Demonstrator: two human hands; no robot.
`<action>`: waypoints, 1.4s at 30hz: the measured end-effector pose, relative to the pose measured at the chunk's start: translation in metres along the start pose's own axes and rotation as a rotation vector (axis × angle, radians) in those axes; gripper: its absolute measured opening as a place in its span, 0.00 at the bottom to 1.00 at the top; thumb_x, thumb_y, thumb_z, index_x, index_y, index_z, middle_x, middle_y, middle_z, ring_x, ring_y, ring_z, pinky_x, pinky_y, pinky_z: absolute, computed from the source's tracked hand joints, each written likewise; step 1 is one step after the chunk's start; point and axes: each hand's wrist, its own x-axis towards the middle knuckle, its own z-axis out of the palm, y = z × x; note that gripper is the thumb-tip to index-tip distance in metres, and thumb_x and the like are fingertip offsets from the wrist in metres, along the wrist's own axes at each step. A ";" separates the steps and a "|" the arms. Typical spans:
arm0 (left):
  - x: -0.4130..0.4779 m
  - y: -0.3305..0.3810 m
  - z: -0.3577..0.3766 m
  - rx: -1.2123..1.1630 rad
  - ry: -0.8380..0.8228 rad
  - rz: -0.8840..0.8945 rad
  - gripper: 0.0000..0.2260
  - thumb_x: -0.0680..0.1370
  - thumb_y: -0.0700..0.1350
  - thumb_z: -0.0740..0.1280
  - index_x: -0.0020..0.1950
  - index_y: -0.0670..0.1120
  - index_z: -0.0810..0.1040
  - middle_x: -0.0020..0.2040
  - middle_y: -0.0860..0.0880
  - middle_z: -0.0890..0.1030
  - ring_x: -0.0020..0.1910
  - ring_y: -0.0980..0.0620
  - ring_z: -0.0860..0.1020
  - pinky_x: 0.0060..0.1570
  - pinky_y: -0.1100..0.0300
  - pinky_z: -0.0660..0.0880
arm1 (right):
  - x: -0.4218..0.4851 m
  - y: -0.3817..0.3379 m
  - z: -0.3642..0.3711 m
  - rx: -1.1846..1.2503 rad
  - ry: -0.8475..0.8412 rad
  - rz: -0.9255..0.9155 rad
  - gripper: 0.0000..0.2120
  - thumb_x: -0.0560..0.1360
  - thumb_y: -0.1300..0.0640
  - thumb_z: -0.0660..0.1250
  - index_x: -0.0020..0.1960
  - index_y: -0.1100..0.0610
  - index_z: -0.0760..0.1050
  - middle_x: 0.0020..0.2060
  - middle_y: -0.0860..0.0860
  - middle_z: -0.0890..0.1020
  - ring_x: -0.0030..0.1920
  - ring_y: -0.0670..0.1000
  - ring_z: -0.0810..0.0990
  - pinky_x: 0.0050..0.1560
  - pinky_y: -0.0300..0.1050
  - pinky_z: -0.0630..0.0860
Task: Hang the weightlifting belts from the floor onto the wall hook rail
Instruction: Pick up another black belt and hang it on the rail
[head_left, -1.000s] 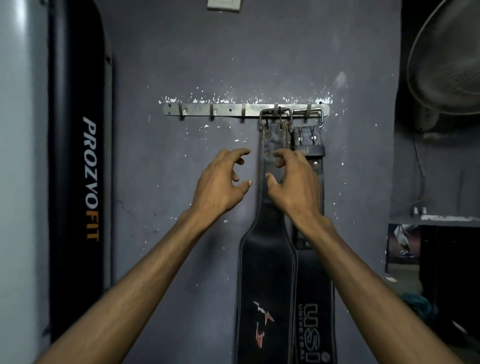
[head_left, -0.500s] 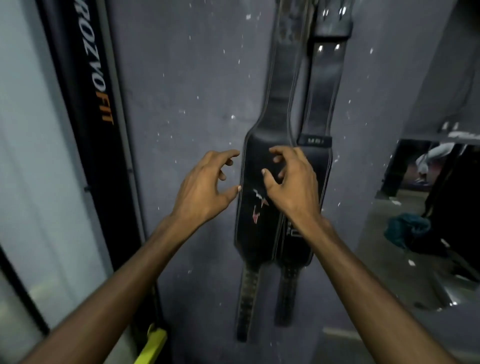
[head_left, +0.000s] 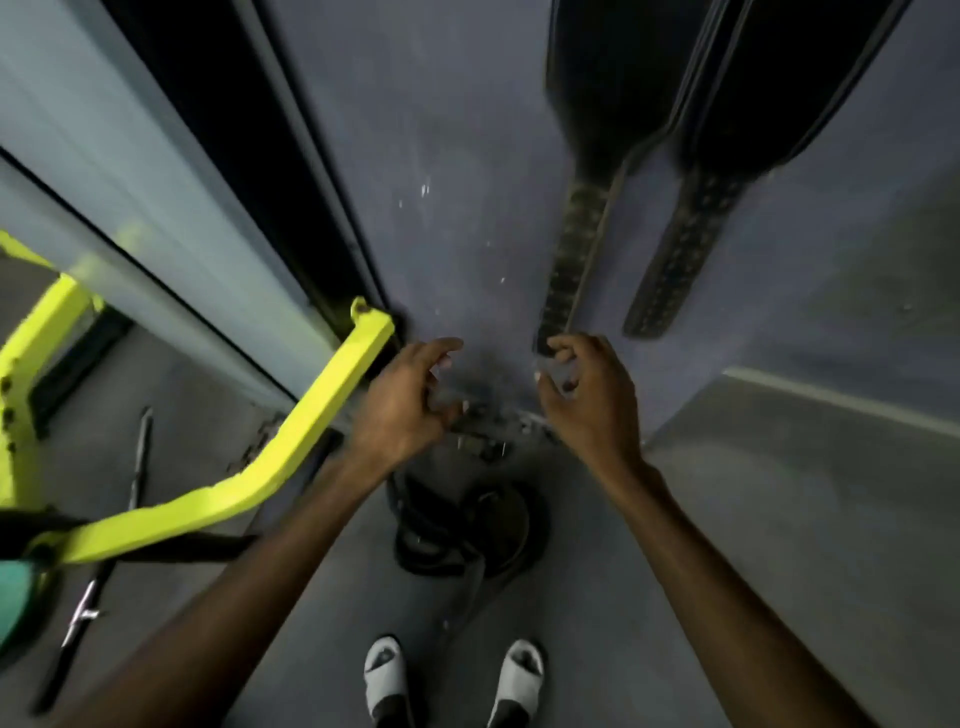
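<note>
Head view, angled steeply down along the wall (head_left: 467, 156) to the floor (head_left: 779, 519). Wall: grey-blue, speckled with white flecks, scuffed where it meets the floor. Floor: grey, with a paler strip at right.

Two black belts hang against the wall, upper right; their tops are out of frame. The left belt (head_left: 587, 104) narrows to a perforated tail that ends just above the right hand. The right belt (head_left: 769, 93) hangs beside it, its tail ending slightly higher, clear of both hands.

A yellow frame (head_left: 291, 452) — angled bar, bolt at its upper end — runs from the left edge to the base of the wall. A thin metal bar (head_left: 83, 618) lies on the floor below it.

A third belt (head_left: 457, 525), dark and loosely coiled, lies on the floor at the foot of the wall, between the forearms and ahead of the sandals (head_left: 387, 670) — white, one on each foot, at the bottom edge.

Left hand (head_left: 410, 400): fingers spread and curled, holding nothing, in front of the wall base. Right hand (head_left: 592, 400): likewise loosely curled and empty, fingertips close to the left belt's tail; contact cannot be confirmed owing to blur. Both hands sit above the coiled belt, not touching it.
</note>
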 end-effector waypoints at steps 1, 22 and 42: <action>-0.010 -0.022 0.020 -0.004 -0.033 -0.057 0.28 0.66 0.46 0.74 0.66 0.48 0.77 0.54 0.47 0.79 0.46 0.46 0.81 0.48 0.54 0.79 | -0.015 0.020 0.024 0.016 -0.035 0.036 0.15 0.74 0.54 0.74 0.60 0.53 0.77 0.53 0.50 0.79 0.46 0.52 0.82 0.47 0.53 0.82; -0.142 -0.467 0.376 -0.124 -0.274 -0.593 0.27 0.72 0.41 0.76 0.70 0.48 0.73 0.57 0.50 0.82 0.48 0.51 0.81 0.42 0.60 0.78 | -0.199 0.307 0.508 0.026 -0.485 0.368 0.13 0.77 0.53 0.71 0.61 0.53 0.79 0.53 0.50 0.81 0.52 0.52 0.82 0.51 0.52 0.82; -0.106 -0.430 0.312 -0.902 -0.110 -0.991 0.17 0.78 0.59 0.67 0.58 0.49 0.80 0.54 0.48 0.84 0.53 0.50 0.83 0.46 0.59 0.78 | -0.148 0.245 0.482 0.363 -0.252 0.626 0.14 0.78 0.67 0.68 0.63 0.64 0.81 0.58 0.58 0.86 0.58 0.51 0.82 0.63 0.43 0.76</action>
